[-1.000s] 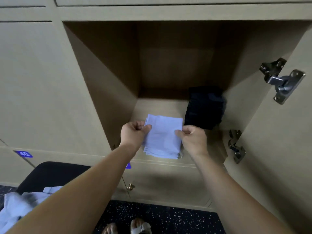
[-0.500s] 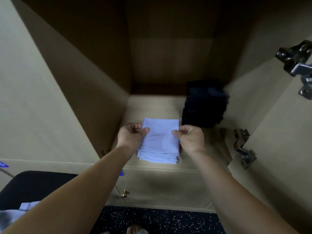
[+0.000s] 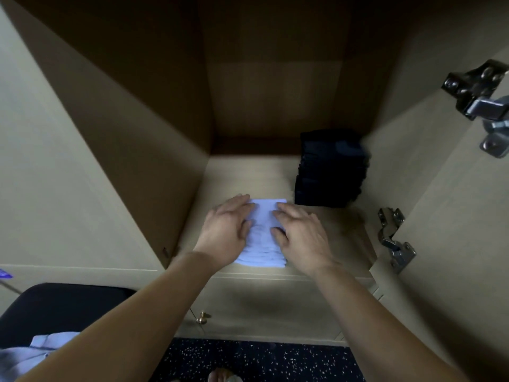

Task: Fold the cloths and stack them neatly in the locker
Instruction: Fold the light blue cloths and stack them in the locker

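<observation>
Stack of folded white cloths (image 3: 263, 238) sits on locker shelf (image 3: 325, 235), near front edge. Left hand (image 3: 227, 230) and right hand (image 3: 298, 234) lie flat on top of it, fingers straight, pressing down, gripping nothing. Stack of dark cloths (image 3: 330, 169) stands just behind-right, by right wall. Door hinge (image 3: 394, 241) at right.

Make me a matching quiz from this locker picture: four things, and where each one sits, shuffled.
1. pale blue stack of folded cloths
2. dark navy stack of folded cloths
3. lower silver metal hinge
4. small brass knob

A. right side of the locker shelf
B. on the cabinet front below
C. under left hand and right hand
D. by that shelf's right front corner

Pairs: 1-C, 2-A, 3-D, 4-B
</observation>
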Tool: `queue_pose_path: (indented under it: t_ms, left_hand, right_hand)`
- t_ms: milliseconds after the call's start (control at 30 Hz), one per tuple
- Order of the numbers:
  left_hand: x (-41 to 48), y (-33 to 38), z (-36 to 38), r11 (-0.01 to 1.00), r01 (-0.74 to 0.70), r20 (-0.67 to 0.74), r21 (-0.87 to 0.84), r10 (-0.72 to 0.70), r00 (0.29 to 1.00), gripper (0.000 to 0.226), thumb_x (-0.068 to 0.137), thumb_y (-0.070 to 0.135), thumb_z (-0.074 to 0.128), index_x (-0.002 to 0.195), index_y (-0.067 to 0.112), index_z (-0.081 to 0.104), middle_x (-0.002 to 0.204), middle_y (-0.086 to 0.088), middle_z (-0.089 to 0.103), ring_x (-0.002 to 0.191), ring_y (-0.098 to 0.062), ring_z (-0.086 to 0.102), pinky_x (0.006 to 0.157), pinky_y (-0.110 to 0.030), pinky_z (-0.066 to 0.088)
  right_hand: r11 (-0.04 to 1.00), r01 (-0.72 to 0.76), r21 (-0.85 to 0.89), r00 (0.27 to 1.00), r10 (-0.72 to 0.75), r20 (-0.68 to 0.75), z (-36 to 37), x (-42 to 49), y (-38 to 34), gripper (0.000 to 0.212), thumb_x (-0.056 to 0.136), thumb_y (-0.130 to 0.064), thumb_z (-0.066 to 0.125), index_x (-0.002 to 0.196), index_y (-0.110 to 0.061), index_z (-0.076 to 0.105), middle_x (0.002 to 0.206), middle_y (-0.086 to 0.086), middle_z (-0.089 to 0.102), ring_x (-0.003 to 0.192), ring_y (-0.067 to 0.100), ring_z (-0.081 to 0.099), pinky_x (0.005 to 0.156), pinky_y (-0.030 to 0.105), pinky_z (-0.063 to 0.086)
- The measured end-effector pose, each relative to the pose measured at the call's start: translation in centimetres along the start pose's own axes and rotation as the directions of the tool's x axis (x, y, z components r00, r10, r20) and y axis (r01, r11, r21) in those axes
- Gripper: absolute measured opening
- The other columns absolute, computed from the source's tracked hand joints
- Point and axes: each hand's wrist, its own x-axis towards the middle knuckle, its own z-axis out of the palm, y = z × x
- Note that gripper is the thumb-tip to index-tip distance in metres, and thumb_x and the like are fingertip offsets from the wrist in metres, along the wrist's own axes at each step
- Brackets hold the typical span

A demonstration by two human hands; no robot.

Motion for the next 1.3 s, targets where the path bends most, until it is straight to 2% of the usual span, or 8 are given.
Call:
queue_pose_path:
  t_ms: [133,200,367,567,767,967,1200,1300]
  left_hand:
    - [-0.7,-1.2,1.0,0.969,-0.069,0.303,0.236,-0.006,0.953,0.056,0.104,0.037,0.015,0.156,0.015,0.011,0.164,-0.002,0.000,0.151,-0.010,-0.004,0.120,-0.024,-0.003]
    - [-1.0,-1.8,1.2,0.974,-0.061,0.339,0.220,-0.018,0.940,0.061,0.101,0.042,0.009,0.156,0.015,0.002,0.164,-0.001,-0.008,0.148,-0.007,-0.012,0.119,-0.021,-0.008]
    - [-0.7,-2.8,1.6,0.986,-0.094,0.310,0.141,0.046,0.950,0.092,0.077,0.061,-0.010,0.155,0.013,0.001,0.153,0.008,-0.016,0.136,0.001,-0.020,0.103,-0.005,-0.022]
    - [-1.0,-2.4,1.1,0.988,-0.059,0.315,0.144,0.010,0.949,0.080,0.089,0.055,0.006,0.155,0.010,0.009,0.164,-0.005,0.001,0.148,-0.006,-0.008,0.112,-0.012,-0.013]
    - [-3.4,0.0,-2.3,0.992,-0.021,0.165,0.126,-0.001,0.986,0.056,0.103,0.035,0.041,0.152,0.014,0.028,0.160,-0.004,0.025,0.149,-0.016,0.020,0.120,-0.024,0.013]
    - [-8.3,1.6,-7.2,0.971,0.022,0.157,0.237,-0.060,0.986,0.055,0.104,0.034,0.037,0.154,0.018,0.023,0.162,-0.001,0.019,0.148,-0.015,0.019,0.116,-0.022,0.013]
    - [-16.7,2.1,-14.0,0.959,0.140,0.095,0.246,-0.168,0.981,0.056,0.103,0.035,0.041,0.154,0.017,0.024,0.162,-0.001,0.021,0.149,-0.015,0.017,0.117,-0.026,0.016]
    - [-21.0,1.2,-16.7,0.934,0.232,0.072,0.272,-0.260,0.963,0.058,0.103,0.037,0.041,0.155,0.020,0.020,0.162,0.001,0.019,0.148,-0.017,0.019,0.117,-0.029,0.019]
  right_hand:
    - [1.000,-0.016,-0.022,0.996,0.018,0.084,0.7,-0.3,0.4,0.049,0.103,-0.037,0.030,0.150,-0.022,0.029,0.161,-0.010,0.015,0.147,0.006,0.013,0.107,0.023,0.019]
    - [1.000,-0.021,-0.016,0.994,0.022,0.104,1.2,-0.3,0.4,0.051,0.105,-0.038,0.026,0.153,-0.021,0.022,0.162,-0.008,0.011,0.147,0.006,0.010,0.110,0.021,0.016]
    - [0.997,-0.062,0.055,0.994,0.057,0.098,2.6,-0.9,0.5,0.052,0.105,-0.037,0.023,0.154,-0.021,0.016,0.162,-0.007,0.005,0.148,0.004,0.005,0.112,0.019,0.011]
    - [0.997,-0.067,0.038,0.993,0.063,0.103,2.7,-0.8,0.3,0.051,0.105,-0.036,0.026,0.153,-0.020,0.020,0.162,-0.005,0.009,0.148,0.008,0.012,0.113,0.021,0.012]
    - [0.989,-0.134,0.058,0.989,0.130,0.064,-1.1,-1.6,-1.2,0.048,0.100,-0.036,0.041,0.146,-0.027,0.037,0.159,-0.007,0.023,0.140,0.016,0.034,0.105,0.027,0.035]
    - [0.992,-0.107,-0.061,0.992,0.111,0.057,-5.5,-4.9,-5.4,0.040,0.100,-0.034,0.040,0.137,-0.020,0.044,0.151,-0.001,0.038,0.133,0.020,0.042,0.098,0.028,0.038]
    - [1.000,-0.011,-0.017,0.998,0.012,0.064,-7.7,-10.2,-12.1,0.043,0.100,-0.035,0.041,0.139,-0.017,0.044,0.144,-0.001,0.046,0.131,0.020,0.044,0.097,0.030,0.040]
    - [0.999,0.032,-0.007,0.997,-0.031,0.070,-7.8,-12.5,-15.6,0.036,0.099,-0.033,0.043,0.128,-0.014,0.051,0.134,0.003,0.054,0.125,0.025,0.049,0.089,0.032,0.041]
